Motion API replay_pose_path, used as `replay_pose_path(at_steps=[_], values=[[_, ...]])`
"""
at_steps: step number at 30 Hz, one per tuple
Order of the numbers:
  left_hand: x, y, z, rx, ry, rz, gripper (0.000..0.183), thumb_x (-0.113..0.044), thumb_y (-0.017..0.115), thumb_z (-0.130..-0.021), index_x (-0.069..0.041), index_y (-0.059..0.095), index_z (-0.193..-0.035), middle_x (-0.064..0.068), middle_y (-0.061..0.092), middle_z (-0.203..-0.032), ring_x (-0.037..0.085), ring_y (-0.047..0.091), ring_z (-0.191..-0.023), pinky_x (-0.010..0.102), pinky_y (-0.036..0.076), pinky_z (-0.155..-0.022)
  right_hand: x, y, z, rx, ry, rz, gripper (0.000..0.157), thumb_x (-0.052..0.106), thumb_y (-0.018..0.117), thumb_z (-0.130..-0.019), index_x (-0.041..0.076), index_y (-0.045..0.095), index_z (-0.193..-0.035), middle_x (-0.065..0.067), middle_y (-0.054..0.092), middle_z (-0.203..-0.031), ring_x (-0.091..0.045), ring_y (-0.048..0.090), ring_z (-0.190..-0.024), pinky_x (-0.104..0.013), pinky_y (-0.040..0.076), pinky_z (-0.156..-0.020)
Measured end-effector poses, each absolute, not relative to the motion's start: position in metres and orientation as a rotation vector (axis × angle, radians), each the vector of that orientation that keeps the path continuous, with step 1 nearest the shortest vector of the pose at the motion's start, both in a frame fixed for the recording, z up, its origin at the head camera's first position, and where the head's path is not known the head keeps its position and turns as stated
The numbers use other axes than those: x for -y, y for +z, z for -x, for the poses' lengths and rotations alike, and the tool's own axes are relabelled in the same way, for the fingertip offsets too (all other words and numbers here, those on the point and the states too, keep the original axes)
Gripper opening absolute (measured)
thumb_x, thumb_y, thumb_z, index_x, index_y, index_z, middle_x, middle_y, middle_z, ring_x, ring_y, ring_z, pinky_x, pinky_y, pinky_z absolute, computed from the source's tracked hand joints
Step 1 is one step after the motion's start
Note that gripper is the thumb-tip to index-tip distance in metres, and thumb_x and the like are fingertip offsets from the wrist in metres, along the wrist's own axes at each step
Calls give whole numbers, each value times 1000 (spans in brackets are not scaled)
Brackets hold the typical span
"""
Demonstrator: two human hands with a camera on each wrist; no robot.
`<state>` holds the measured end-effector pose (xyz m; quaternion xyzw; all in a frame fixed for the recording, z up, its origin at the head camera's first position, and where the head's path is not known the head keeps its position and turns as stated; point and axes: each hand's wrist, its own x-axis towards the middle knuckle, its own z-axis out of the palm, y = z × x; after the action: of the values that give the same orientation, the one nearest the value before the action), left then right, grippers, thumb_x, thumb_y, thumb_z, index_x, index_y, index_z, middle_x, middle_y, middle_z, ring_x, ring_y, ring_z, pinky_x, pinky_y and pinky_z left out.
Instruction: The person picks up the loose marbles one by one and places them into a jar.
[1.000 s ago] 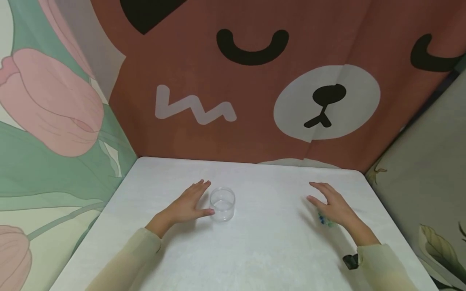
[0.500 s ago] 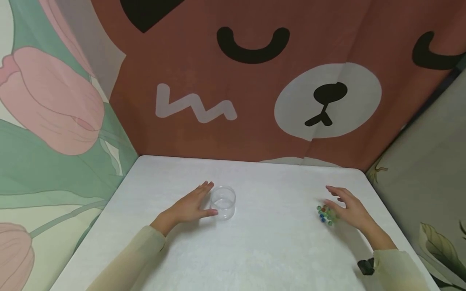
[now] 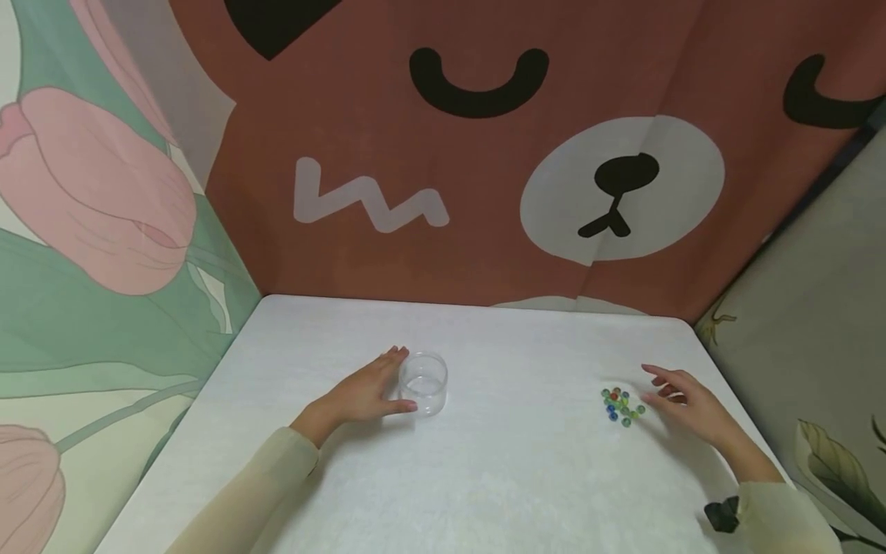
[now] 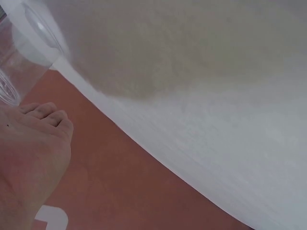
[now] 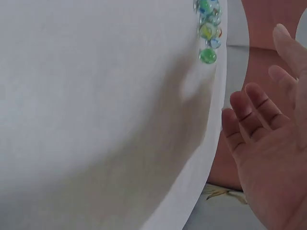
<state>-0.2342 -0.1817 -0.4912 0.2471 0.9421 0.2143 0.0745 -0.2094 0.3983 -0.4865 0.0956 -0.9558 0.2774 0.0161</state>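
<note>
A clear, round plastic container (image 3: pixel 431 385) stands upright near the middle of the white table. My left hand (image 3: pixel 360 391) is at its left side, thumb across the lower front and fingertips by the far left rim; the fingers look fairly straight. In the left wrist view those fingers (image 4: pixel 45 115) lie right beside the clear container (image 4: pixel 29 52). Toward the right, a loose cluster of glass marbles (image 3: pixel 623 408), green, blue, yellow and red, lies on the table. Just right of it hovers my right hand (image 3: pixel 692 408), holding nothing, its fingers loosely bent and spread.
The white table (image 3: pixel 484 477) reaches back to a brown curtain (image 3: pixel 477 261) with a bear print. A tulip-patterned curtain (image 3: pixel 104 323) borders the left side, and a beige leaf-patterned one (image 3: pixel 817 331) the right. A black object (image 3: pixel 723 514) shows at my right sleeve.
My right hand has moved right and toward me, uncovering the marbles that were beneath it. My left hand has edged slightly right, closer round the container, which stays in place.
</note>
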Motion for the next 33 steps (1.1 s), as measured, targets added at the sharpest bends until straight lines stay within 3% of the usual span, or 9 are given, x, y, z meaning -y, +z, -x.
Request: replay_pose_path(at_steps=[4,15,33], values=[[180,-491,235,-2823,644,-739,108,-70,65,-86,-6,22,-161,12,23,-168,30,19,-155,48,22,-124,-404,-489,209,3032,881,-276,61,32,73,-95,3,53,-145,-16,58,-114,-13,53,-89,-25,47,-68],[176,-493,236,-2800,644,-721,110,-73,65,-84,-9,20,-162,10,22,-168,29,17,-156,48,21,-124,-412,-502,205,3143,935,-243,60,36,71,-96,4,56,-143,-11,50,-107,-15,41,-83,-25,36,-62],[174,-498,242,-2780,695,-722,111,-73,67,-82,-7,25,-161,18,26,-165,33,18,-155,51,22,-124,-420,-520,212,3188,891,-208,49,33,73,-94,7,65,-136,-8,50,-103,-19,43,-85,-28,38,-67]])
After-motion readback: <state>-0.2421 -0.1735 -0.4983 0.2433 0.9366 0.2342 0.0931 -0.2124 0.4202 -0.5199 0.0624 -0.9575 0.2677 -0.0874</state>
